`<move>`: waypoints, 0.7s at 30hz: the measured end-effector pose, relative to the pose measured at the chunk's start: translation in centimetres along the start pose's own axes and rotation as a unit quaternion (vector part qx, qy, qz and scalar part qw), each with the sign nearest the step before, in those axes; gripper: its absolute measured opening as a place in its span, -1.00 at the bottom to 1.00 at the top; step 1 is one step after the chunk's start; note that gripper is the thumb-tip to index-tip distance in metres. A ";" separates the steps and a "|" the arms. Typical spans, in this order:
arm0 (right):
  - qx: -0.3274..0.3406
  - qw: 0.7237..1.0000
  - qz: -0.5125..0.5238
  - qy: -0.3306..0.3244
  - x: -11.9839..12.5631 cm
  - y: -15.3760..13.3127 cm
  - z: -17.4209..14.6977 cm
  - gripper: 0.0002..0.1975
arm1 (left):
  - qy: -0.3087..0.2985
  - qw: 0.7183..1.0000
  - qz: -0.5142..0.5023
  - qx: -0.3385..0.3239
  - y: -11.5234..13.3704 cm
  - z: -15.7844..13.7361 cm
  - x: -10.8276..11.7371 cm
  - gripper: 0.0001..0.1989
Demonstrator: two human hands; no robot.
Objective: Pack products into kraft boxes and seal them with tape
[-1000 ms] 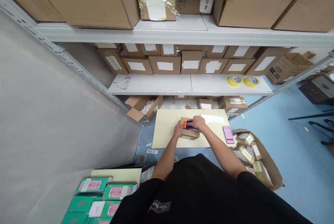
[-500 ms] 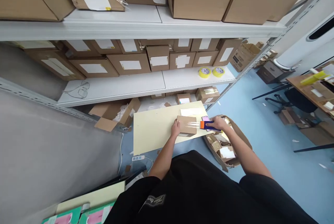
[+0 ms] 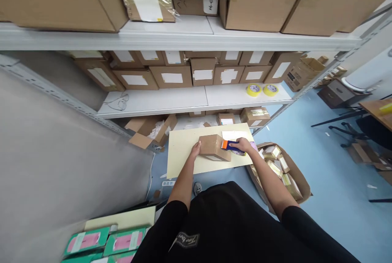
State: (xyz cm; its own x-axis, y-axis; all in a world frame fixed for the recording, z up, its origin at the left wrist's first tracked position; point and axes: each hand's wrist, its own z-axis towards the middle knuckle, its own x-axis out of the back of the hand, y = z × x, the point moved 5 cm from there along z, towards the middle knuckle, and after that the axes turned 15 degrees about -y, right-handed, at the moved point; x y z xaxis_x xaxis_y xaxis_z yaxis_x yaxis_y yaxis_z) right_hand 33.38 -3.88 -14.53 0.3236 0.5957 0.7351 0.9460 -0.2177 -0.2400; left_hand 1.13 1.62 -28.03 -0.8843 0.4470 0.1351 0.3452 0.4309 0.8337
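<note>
A small cardboard box (image 3: pixel 210 145) sits tilted on a cream board (image 3: pixel 180 161), a white label partly showing low on its near side. My left hand (image 3: pixel 196 149) grips the box's left edge, fingers closed against it. In my right hand (image 3: pixel 244 145) is a tape dispenser (image 3: pixel 230 145), dark blue with an orange front. Its front end meets the upper right part of the box. The roll on the dispenser is partly covered by my hand. White paper (image 3: pixel 231 134) lies on the board behind the dispenser, and a phone (image 3: pixel 254 146) shows partly beside my right wrist.
A large carton (image 3: pixel 301 177) holding several small taped boxes stands on the floor at right. Two yellow tape rolls (image 3: pixel 254 90) rest on the metal shelf (image 3: pixel 171 100) ahead, below rows of labelled boxes. An open carton (image 3: pixel 142 136) stands at left, and green-pink packages (image 3: pixel 85 241) lie lower left.
The tape dispenser has moved left and up against the box; the clear tape stretched between them earlier no longer shows. The box has turned and tilted in my left hand. The view has shifted.
</note>
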 end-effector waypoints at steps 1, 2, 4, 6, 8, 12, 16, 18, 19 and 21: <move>0.012 1.000 0.000 -0.004 -0.3 -2.0 0.9 -0.43 | 0.023 0.999 0.008 0.021 -0.3 -0.2 1.6 -0.47; 0.020 1.000 -0.002 -0.009 -0.6 -3.9 1.7 -0.42 | 0.045 0.998 0.014 0.037 -0.6 -0.4 3.0 -0.49; 0.027 0.999 -0.010 -0.017 -1.4 -7.7 3.1 -0.42 | 0.076 0.996 0.012 0.045 -0.8 -0.9 5.2 -0.50; 0.027 0.999 -0.021 -0.021 -2.2 -11.1 4.2 -0.42 | 0.075 0.997 0.011 0.033 -0.9 -1.4 6.1 -0.50; 0.026 0.999 -0.033 -0.028 -3.3 -13.8 4.9 -0.41 | 0.054 0.998 0.015 0.019 -1.2 -2.0 6.0 -0.52; 0.018 0.997 -0.049 -0.056 -5.1 -16.7 6.1 -0.37 | 0.037 0.999 0.011 0.034 -2.9 -3.1 4.1 -0.50; -0.001 0.996 -0.041 -0.077 -5.5 -16.1 6.9 -0.31 | 0.052 0.998 0.009 0.046 -3.9 -3.0 1.8 -0.41; -0.002 0.996 -0.043 -0.082 -5.2 -14.9 6.9 -0.31 | 0.048 0.998 0.012 0.047 -3.8 -2.4 0.6 -0.39; -0.004 0.996 -0.044 -0.082 -5.0 -14.1 6.7 -0.31 | 0.043 0.998 0.015 0.050 -3.7 -2.1 -0.2 -0.38; -0.014 0.996 -0.038 -0.079 -4.5 -12.3 6.2 -0.30 | 0.034 0.997 0.022 0.059 -3.3 -1.3 -1.9 -0.36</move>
State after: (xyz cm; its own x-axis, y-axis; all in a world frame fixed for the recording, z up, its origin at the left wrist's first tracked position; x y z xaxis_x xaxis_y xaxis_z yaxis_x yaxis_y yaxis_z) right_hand 20.39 0.85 -18.82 0.2521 0.7245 0.6415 0.9677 -0.1882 -0.1678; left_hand 1.28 -1.65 -30.31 -0.8853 0.4154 0.2090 0.4150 0.5031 0.7580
